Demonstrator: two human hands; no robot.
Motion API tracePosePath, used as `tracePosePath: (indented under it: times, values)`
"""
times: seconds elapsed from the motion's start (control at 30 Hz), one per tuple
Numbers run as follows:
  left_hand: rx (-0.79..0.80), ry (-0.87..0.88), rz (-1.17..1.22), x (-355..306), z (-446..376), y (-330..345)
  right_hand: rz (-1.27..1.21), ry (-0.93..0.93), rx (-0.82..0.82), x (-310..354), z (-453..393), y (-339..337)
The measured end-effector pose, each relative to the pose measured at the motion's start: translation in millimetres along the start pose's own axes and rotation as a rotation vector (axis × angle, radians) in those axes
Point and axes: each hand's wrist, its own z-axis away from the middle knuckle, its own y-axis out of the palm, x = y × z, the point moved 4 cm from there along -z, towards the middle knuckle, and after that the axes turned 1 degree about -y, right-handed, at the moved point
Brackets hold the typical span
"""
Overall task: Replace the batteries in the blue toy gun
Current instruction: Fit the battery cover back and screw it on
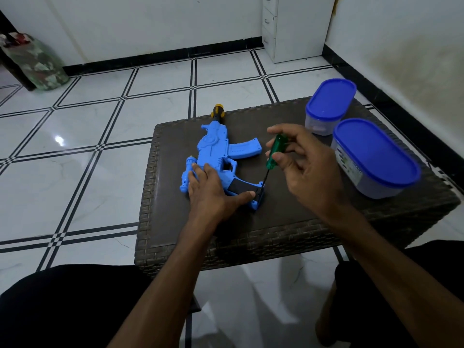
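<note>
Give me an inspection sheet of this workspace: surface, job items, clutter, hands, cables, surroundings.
Surface: dark woven table; the job's things lie on it.
Job's things: blue toy gun lying flat, orange muzzle pointing away; green-handled screwdriver with its tip at the butt of the grip. No batteries in view.
Clutter: two tubs with blue lids at the table's right side, contents unclear.
Hands: left hand presses flat on the gun; right hand pinches the screwdriver handle.
Cables: nothing seen.
Surroundings: white tiled floor, white drawer cabinet by the wall, bag at far left.
</note>
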Motion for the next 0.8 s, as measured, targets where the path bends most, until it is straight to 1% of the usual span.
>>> tracePosePath:
  times: [0.17,0.27,0.4,0.47,0.53,0.6,0.73,0.8]
  values:
    - [-0.015,0.011,0.007,0,1,0,0.114,-0.139,0.112,12,-7,6]
    - [-0.021,0.017,0.015,0,1,0,0.164,-0.133,0.164,13,-13,10]
    - [-0.016,0.015,0.013,0,1,0,0.257,-0.107,0.135,12,-17,14]
    - [-0.015,0.015,0.014,0,2,0,0.21,-0.081,0.142,12,-18,16]
    - [-0.017,0.013,0.012,-1,1,0,0.088,-0.015,0.16,13,-18,17]
    - [-0.02,0.013,0.009,0,1,0,0.032,0.024,0.174,15,-18,17]
    - [-0.026,0.025,0.021,0,2,0,0.192,-0.106,0.168,16,-19,14]
    - [-0.028,0.027,0.025,0,2,0,0.138,-0.119,0.181,15,-16,13]
